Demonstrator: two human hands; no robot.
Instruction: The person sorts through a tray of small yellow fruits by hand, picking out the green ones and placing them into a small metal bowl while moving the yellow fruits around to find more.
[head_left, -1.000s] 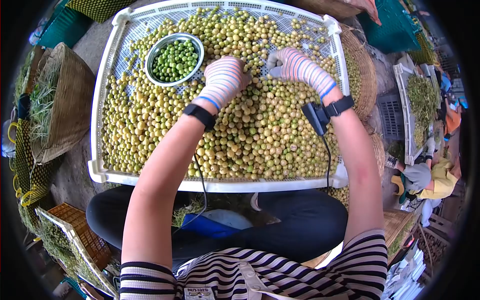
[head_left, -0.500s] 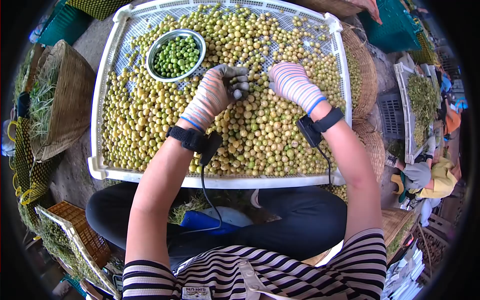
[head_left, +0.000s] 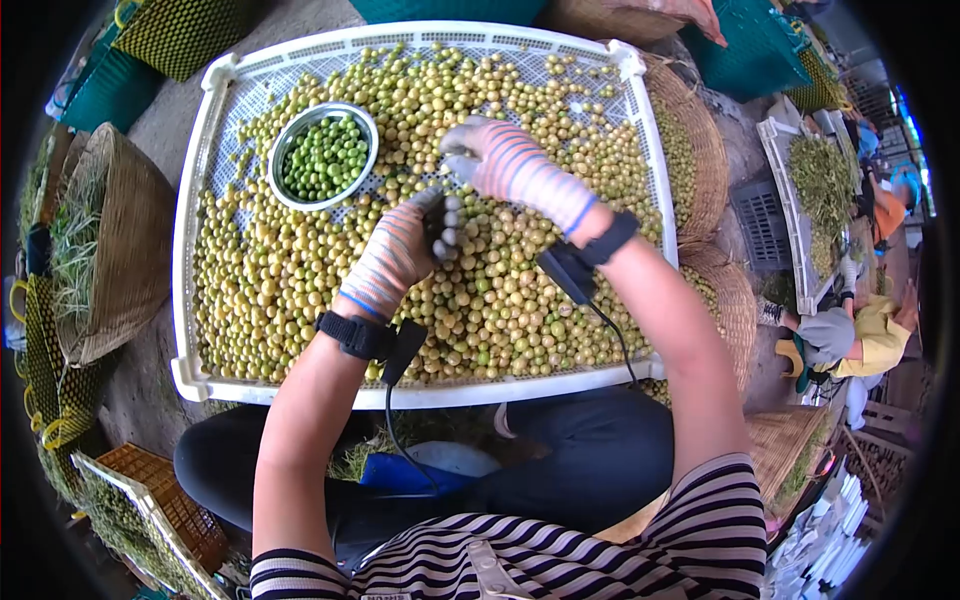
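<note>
A white mesh tray (head_left: 182, 300) in front of me is spread with small round yellow-green fruits (head_left: 270, 270). On them, at the upper left, stands a metal bowl (head_left: 274, 178) of greener round fruits (head_left: 325, 158). My left hand (head_left: 400, 245), in a striped glove with grey fingers, is low over the fruits, right of and below the bowl, its fingers curled in. Up and to its right, my right hand (head_left: 510, 168), gloved alike, is closed with thumb and fingers together above the fruits. Whatever either hand holds is hidden.
Woven baskets (head_left: 700, 150) of fruits stand along the tray's right side. A tall basket with grass (head_left: 125, 230) is at the left. Farther right are a dark crate (head_left: 762, 225), a tray of green stems (head_left: 825, 190) and a person in a yellow top (head_left: 875, 340).
My right hand has moved left across the tray, closer to my left hand. My left hand's fingers are curled in more. The whole view has shifted, with the tray appearing lower and farther left.
</note>
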